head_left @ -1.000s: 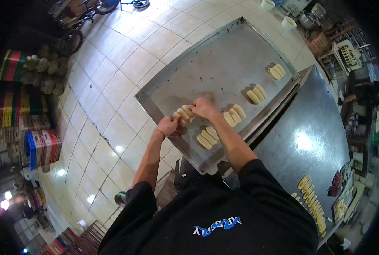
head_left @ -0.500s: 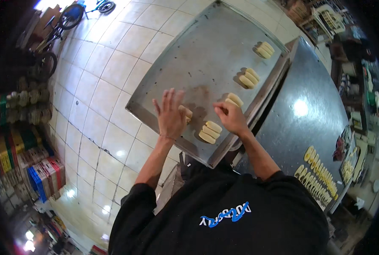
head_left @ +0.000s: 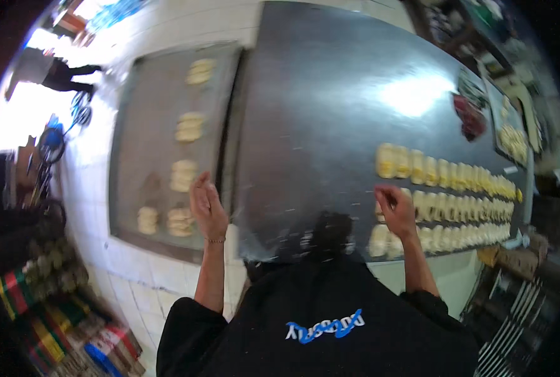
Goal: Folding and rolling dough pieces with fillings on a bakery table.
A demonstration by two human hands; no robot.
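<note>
My left hand (head_left: 207,207) is raised empty beside the right edge of a metal tray (head_left: 135,125), its fingers loosely extended. Several dough groups (head_left: 190,125) sit on that tray, each of short pieces laid side by side. My right hand (head_left: 396,210) hovers with loosely curved, parted fingers over the left end of three long rows of pale, oblong dough pieces (head_left: 449,204), some with yellow on top. These lie along the near part of a broad steel table (head_left: 317,113).
A red cloth (head_left: 470,118) and a smaller tray of dough (head_left: 512,135) are at the table's right. A person (head_left: 60,72) stands at the upper left by bicycles (head_left: 52,143). Stacked crates (head_left: 104,345) are at lower left, a slatted rack (head_left: 515,320) at lower right.
My hands have left the dough group they were touching on the tray. The view has turned rightward toward the table, and my right hand is now over its dough rows.
</note>
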